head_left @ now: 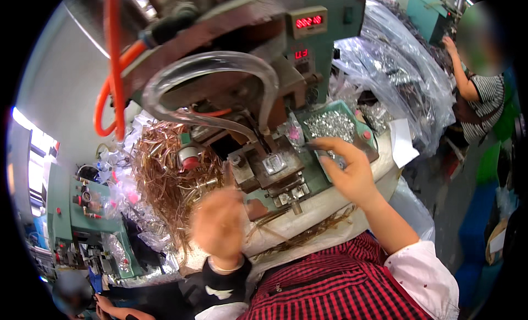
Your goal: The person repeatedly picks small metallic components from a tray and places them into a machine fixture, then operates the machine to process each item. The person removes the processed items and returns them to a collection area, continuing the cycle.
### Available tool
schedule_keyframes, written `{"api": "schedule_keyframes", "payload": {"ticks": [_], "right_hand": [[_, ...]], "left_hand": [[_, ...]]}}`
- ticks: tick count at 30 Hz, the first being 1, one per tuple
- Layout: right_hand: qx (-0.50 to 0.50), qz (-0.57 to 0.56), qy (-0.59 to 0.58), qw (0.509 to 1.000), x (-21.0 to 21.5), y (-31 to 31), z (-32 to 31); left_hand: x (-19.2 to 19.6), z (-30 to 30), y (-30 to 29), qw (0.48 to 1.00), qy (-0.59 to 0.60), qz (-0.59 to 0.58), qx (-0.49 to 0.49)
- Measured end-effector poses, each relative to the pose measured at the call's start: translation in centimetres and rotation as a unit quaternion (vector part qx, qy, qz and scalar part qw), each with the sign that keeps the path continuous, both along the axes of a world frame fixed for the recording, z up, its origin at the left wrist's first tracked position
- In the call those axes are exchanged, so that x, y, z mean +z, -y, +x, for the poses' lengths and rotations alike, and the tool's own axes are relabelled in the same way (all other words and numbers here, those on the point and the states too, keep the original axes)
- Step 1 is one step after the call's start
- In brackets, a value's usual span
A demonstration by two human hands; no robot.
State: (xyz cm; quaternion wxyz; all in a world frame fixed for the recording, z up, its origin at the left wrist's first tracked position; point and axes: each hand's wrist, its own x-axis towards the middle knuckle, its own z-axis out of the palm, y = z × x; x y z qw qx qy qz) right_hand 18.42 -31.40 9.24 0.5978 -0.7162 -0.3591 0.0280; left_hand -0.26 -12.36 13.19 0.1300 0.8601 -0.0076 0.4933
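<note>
My left hand [219,224] is smeared by motion just left of the press's work area, so its fingers cannot be read. My right hand [352,171] hovers right of the die block [275,169], in front of a green bin [333,106]. Its thumb and forefinger are apart, with nothing visible between them. A small shiny metal piece [274,163] lies on the die block, under the press's tooling. The bin holds many small silvery metal parts [330,125].
A large heap of copper-coloured metal strips [165,171] lies left of the press [316,45]. A red push button [190,159] stands beside it, and a clear hose [214,59] loops overhead. Plastic sheeting [396,61] covers material at right. Other people work at far right and lower left.
</note>
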Motion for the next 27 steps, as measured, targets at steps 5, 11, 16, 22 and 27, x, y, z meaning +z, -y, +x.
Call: {"api": "schedule_keyframes", "payload": {"ticks": [5,11,16,22,27], "right_hand": [[-0.079,-0.111,0.074,0.988,-5.6,3.7,2.2],[-0.179,-0.024,0.037,0.983,-4.5,3.1,6.1],[-0.15,-0.18,0.105,0.967,-6.4,4.1,3.8],[-0.199,-0.245,0.227,0.921,-7.2,2.2,3.6],[-0.186,-0.051,-0.046,0.98,-7.4,3.2,3.6]], "left_hand": [[-1.7,4.2,3.4,0.991,-0.014,0.041,-0.125],[-2.8,4.6,2.5,0.988,-0.006,0.076,-0.136],[-2.9,4.6,2.9,0.99,0.001,0.049,-0.135],[-3.9,2.4,5.3,0.993,-0.016,-0.083,-0.076],[-4.3,-4.9,2.5,0.991,-0.024,-0.074,0.109]]}}
